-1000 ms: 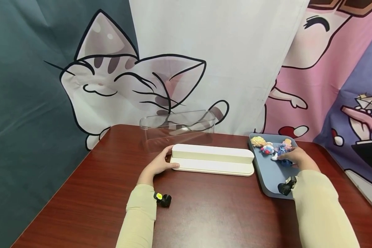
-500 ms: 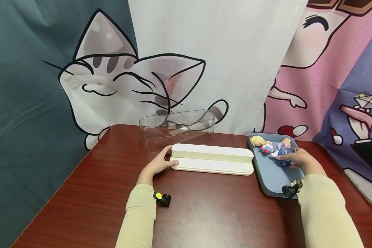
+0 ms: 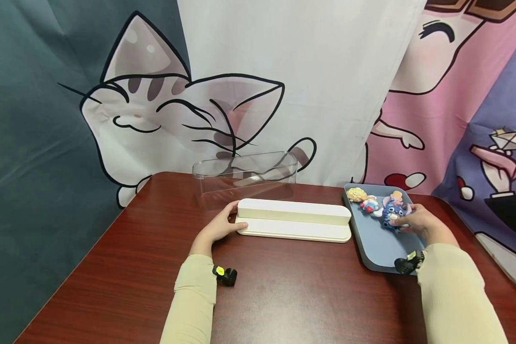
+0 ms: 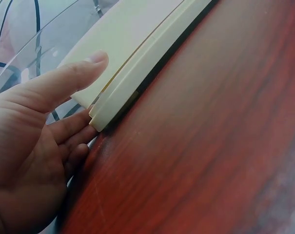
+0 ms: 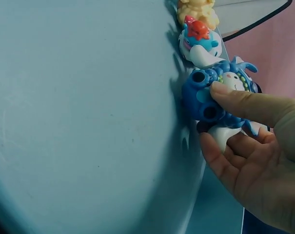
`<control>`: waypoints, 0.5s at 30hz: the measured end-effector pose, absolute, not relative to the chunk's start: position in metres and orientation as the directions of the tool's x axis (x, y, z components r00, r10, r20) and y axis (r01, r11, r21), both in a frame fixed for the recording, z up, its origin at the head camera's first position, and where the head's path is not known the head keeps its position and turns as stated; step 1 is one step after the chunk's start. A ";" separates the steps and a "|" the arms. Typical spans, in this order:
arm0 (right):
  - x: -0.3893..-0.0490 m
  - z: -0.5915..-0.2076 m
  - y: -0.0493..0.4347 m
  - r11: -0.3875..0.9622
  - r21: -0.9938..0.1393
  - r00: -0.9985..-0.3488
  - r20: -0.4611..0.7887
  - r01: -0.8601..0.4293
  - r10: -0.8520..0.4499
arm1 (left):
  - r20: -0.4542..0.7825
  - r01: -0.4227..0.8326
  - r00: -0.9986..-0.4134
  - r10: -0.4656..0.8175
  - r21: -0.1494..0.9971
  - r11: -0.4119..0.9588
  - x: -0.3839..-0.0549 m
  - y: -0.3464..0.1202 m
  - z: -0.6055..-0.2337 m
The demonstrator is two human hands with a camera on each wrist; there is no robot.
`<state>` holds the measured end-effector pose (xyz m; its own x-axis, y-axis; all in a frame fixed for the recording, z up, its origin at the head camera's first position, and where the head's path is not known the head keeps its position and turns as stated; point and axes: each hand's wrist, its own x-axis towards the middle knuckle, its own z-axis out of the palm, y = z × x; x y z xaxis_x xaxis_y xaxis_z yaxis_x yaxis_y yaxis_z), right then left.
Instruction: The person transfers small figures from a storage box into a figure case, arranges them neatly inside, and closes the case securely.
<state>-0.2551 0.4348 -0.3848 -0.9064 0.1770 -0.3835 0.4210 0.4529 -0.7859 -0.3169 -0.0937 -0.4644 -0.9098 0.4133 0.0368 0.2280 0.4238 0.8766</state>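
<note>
In the head view my left hand (image 3: 219, 226) holds the left end of a cream two-step display base (image 3: 294, 220), thumb over the lower step. The left wrist view shows its fingers (image 4: 71, 129) curled by the base's end corner. At the right my right hand (image 3: 423, 223) pinches a blue big-eared figurine (image 3: 393, 213) over a grey-blue tray (image 3: 384, 248). Seen from the right wrist, the thumb lies across the front of the blue figurine (image 5: 203, 97), with the other fingers behind and under it. A blue-white figurine with a red top (image 3: 370, 204) and a yellow figurine (image 3: 356, 194) lie in the tray's far left corner.
A clear plastic cover (image 3: 245, 179) stands behind the cream base, near the table's back edge. Behind the table (image 3: 301, 291) hangs a printed cartoon curtain (image 3: 335, 71). The tray's left rim stands close to the base's right end.
My right hand has drawn slightly right, and the blue figurine has turned more upright, its front now showing. The left hand and the base have stayed in place.
</note>
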 end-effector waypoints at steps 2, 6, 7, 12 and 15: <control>-0.255 -0.385 0.435 0.454 -0.789 -0.910 -0.375 0.414 0.177 | 0.033 0.224 -0.911 0.412 0.876 0.426 -0.317 -0.094 -0.465; -0.254 -0.386 0.433 0.477 -0.780 -0.914 -0.362 0.405 0.183 | 0.028 0.222 -0.911 0.412 0.874 0.432 -0.317 -0.094 -0.465; -0.254 -0.387 0.433 0.483 -0.777 -0.914 -0.363 0.404 0.181 | 0.028 0.222 -0.911 0.412 0.874 0.432 -0.317 -0.094 -0.465; -0.255 -0.389 0.434 0.468 -0.786 -0.913 -0.382 0.404 0.146 | 0.030 0.223 -0.912 0.410 0.875 0.431 -0.317 -0.094 -0.464; -0.254 -0.391 0.435 0.425 -0.810 -0.913 -0.388 0.404 0.129 | 0.026 0.215 -0.912 0.409 0.880 0.423 -0.316 -0.094 -0.464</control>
